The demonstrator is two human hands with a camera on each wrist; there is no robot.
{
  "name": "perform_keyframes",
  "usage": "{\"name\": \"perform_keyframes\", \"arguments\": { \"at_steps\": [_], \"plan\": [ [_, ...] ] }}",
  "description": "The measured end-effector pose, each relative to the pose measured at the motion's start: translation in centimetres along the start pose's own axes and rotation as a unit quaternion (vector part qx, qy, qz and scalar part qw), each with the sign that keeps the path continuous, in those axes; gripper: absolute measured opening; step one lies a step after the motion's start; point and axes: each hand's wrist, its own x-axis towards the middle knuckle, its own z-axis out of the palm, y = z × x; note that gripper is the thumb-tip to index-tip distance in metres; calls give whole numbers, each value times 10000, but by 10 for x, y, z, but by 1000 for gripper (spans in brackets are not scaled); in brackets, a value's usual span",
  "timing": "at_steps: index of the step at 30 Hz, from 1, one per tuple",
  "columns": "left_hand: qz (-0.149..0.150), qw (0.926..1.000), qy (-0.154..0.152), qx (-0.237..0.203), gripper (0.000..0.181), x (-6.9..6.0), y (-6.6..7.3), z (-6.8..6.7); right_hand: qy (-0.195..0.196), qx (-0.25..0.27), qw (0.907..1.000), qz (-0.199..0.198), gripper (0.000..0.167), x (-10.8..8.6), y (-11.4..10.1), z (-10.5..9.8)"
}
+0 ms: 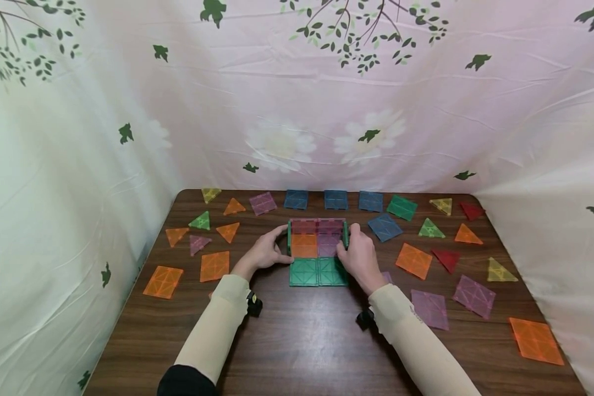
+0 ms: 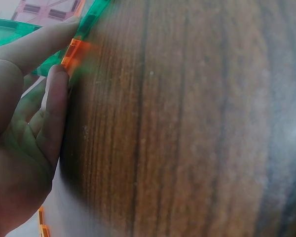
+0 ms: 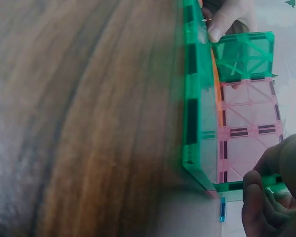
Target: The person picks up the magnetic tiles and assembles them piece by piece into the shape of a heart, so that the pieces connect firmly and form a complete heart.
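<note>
Magnetic tiles form an open structure at the table's middle: green squares lie flat in front, an orange square and a purple square behind, and pink-purple squares stand at the back. My left hand holds the upright green square tile on the left side, thumb near its front corner. On the right side, my right hand pinches another upright green square tile between thumb and finger, seen in the right wrist view. That hand hides part of the tile.
Loose orange, green, yellow and purple tiles lie at the left, including an orange square. Blue squares line the back edge. More tiles spread over the right side, among them a purple square. A patterned curtain hangs behind the table.
</note>
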Motion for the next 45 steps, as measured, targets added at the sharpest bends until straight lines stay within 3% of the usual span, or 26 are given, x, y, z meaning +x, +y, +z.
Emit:
{"name": "perform_keyframes", "arguments": {
  "at_steps": [7, 16, 19, 23, 28, 33, 35, 38, 45],
  "plan": [
    [105, 9998, -155, -116, 102, 2, 2, -3, -749, 535, 9956, 197, 37, 1, 11, -10],
    [515, 9942, -401, -857, 93, -1, -3, -17, -1273, 1196, 9843, 252, 46, -4, 27, -21],
    [521, 9943, -209, -903, 81, -4, -2, -25, -1293, 1352, 9821, 244, 45, -8, 34, -24],
    [509, 9950, 423, -755, 55, -4, 4, -37, -1325, 1471, 9800, 184, 45, -11, 42, -29],
    [652, 9886, 1304, -381, 34, 11, 15, -43, -1435, 1502, 9780, 199, 47, -14, 49, -33],
    [656, 9775, 1950, 462, 30, 32, 16, -51, -1516, 1456, 9776, 117, 50, -18, 54, -34],
    [565, 9736, 2072, 771, 35, 38, 16, -57, -1541, 1453, 9773, 79, 51, -19, 55, -35],
    [385, 9734, 2014, 1019, 46, 45, 14, -66, -1579, 1520, 9756, 137, 52, -20, 57, -34],
    [-93, 9808, 1734, 890, 66, 58, 6, -78, -1724, 1617, 9713, 263, 53, -21, 61, -37]
  ]
}}
